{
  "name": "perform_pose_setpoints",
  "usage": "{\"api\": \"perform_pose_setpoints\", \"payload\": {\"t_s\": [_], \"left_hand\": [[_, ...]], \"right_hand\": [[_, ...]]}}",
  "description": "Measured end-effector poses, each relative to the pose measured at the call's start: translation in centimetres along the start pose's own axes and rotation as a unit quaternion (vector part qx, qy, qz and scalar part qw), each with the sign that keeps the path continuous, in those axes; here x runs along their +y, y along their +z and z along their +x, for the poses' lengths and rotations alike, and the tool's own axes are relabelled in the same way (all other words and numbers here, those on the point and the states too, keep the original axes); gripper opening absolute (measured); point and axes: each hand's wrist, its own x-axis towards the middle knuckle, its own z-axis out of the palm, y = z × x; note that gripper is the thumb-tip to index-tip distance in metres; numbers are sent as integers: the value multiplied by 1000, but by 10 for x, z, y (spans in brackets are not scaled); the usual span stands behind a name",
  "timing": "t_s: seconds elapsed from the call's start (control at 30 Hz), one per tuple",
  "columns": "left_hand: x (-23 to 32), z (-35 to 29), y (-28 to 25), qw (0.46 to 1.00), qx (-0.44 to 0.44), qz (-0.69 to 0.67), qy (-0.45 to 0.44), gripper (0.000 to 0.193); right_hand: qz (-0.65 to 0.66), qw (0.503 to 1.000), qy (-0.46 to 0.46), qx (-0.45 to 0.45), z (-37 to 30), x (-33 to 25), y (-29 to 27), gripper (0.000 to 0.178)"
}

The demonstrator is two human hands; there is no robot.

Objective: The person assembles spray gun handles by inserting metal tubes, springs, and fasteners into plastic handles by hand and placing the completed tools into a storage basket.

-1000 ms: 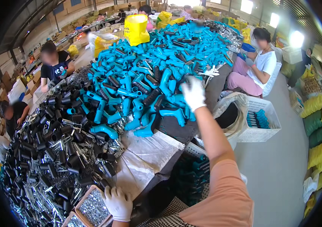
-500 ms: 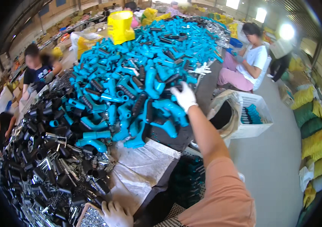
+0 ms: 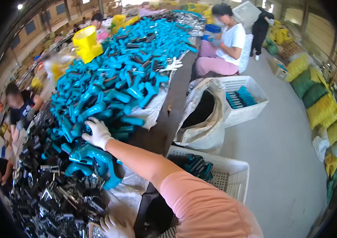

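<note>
My right hand (image 3: 98, 135), in a white glove, reaches into a heap of teal plastic tool housings (image 3: 115, 95), many angled like pistol grips. Its fingers are apart and touch the teal pieces; no piece is clearly held. Just below it lie more teal housings (image 3: 103, 158), beside a pile of black plastic sleeves and metal parts (image 3: 53, 190). At the bottom edge my left hand (image 3: 115, 229), also gloved in white, rests with fingers spread by the rim of a small box (image 3: 94, 230). The frame cuts off part of it.
A white crate (image 3: 239, 174) with dark teal parts stands right of the table, near an open woven sack (image 3: 216, 131) and another white crate (image 3: 255, 107). A seated person (image 3: 226, 43) works beyond; another (image 3: 21, 101) sits left. A yellow bag (image 3: 87, 43) stands on the heap.
The view has turned toward the right. My right hand has moved from the heap's right side, back toward me and left, onto nearer teal pieces. The left hand stays by the small box.
</note>
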Motion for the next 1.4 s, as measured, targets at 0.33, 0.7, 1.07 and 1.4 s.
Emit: {"api": "perform_pose_setpoints", "payload": {"t_s": [0.33, 0.7, 1.07, 1.4], "left_hand": [[9, 29, 37, 986, -9, -76, 146, 71], [21, 68, 72, 962, 16, -149, 227, 43], [-20, 75, 68, 997, -6, -62, 51, 32], [-79, -17, 1, 993, 84, -78, -42, 42]], "right_hand": [[109, 903, -184, -373, 18, -54, -34, 40], [-261, 954, 133, 57, 32, 117, -189, 88], [-14, 999, 46, -23, -25, -21, 14, 85], [-40, 943, -169, -285, -39, -79, 15, 68]]}}
